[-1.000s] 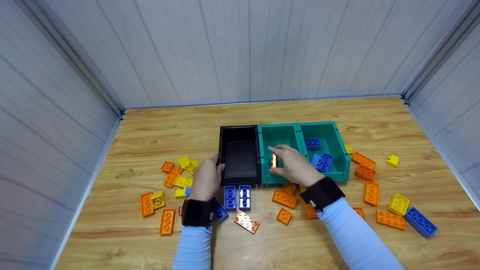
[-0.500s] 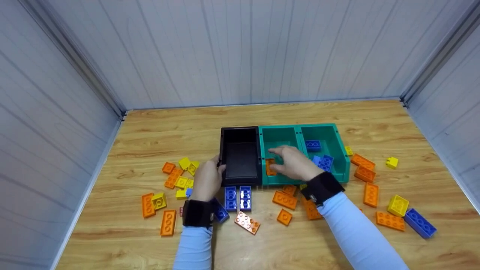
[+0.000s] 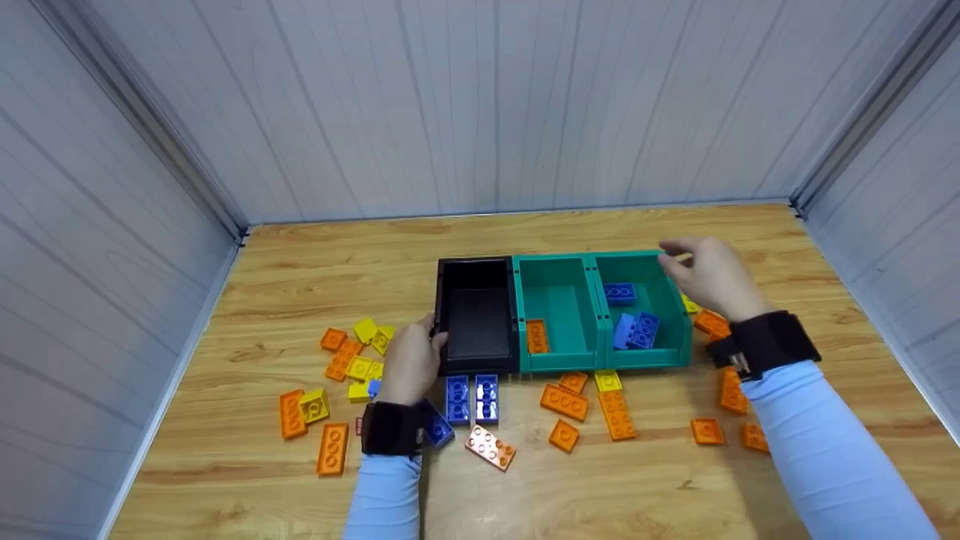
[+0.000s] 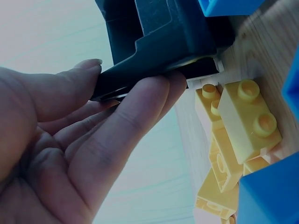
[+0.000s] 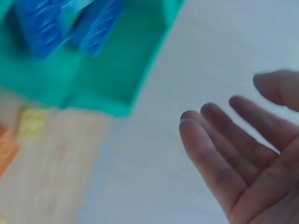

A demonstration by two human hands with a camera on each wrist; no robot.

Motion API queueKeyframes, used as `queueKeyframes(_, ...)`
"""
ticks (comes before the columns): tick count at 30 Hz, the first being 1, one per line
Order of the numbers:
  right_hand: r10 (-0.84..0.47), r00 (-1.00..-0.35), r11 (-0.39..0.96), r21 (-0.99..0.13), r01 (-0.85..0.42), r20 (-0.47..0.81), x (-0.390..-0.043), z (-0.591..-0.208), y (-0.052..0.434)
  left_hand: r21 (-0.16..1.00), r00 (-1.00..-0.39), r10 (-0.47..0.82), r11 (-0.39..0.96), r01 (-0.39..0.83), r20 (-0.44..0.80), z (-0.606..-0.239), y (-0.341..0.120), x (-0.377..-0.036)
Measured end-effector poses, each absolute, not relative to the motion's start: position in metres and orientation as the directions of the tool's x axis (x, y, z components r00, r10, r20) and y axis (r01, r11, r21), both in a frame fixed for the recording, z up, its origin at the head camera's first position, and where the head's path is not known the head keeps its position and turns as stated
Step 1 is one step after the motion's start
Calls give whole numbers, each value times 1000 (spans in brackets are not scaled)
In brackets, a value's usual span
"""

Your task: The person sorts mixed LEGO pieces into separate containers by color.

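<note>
left hand (image 3: 409, 364) fingers curled, right hand (image 3: 709, 277) open-palmed

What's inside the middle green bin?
The middle green bin holds one orange brick at its front left corner. The rest of its floor looks bare; the front wall hides little.

Three bins are being kept side by side at the middle of the table (image 3: 675, 487): the left bin (image 3: 477, 315), the middle bin (image 3: 556, 311) and the right bin (image 3: 641, 307), touching in a row. One brick (image 3: 536, 336) is lying in the middle bin's front left corner; several bricks (image 3: 634, 330) are lying in the right bin. Loose bricks (image 3: 352, 360) are being left scattered left of, before and right of the row. The left hand (image 3: 409, 364) is being held against the left bin's front left corner; the right hand (image 3: 709, 277) is being held above the right bin's far right corner.
</note>
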State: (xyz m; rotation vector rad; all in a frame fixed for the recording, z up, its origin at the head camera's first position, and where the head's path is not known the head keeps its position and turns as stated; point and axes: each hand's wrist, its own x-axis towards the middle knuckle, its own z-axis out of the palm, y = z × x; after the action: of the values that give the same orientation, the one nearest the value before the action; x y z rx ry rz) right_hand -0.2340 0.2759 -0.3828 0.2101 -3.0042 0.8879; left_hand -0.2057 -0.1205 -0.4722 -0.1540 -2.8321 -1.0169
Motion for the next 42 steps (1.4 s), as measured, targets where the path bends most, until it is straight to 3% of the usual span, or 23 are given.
queueKeyframes(11,-12,-985,815,-572,90,-171,-250,-452,283,643,-992,7,761,88,127,-476,-137,-204)
queueKeyframes(17,0,-992,809,-583,75,-128,-252,-469,280,659,-995,-5,749,65,104,-476,-139,-203)
queueKeyframes(21,2,-990,819,-568,81,-138,-253,-472,279,647,-991,-1,757,87,134,-474,-142,-203)
queueKeyframes(29,-33,-943,797,-579,175,-331,-255,-457,287,650,-988,23,751,116,151,-475,-142,-209)
queueKeyframes(36,-25,-958,765,-622,167,-287,-262,-461,278,651,-989,17,751,112,150,-479,-150,-205)
queueKeyframes(42,-39,-944,728,-656,197,-327,-265,-465,277,661,-989,-2,744,98,148,-482,-156,-200)
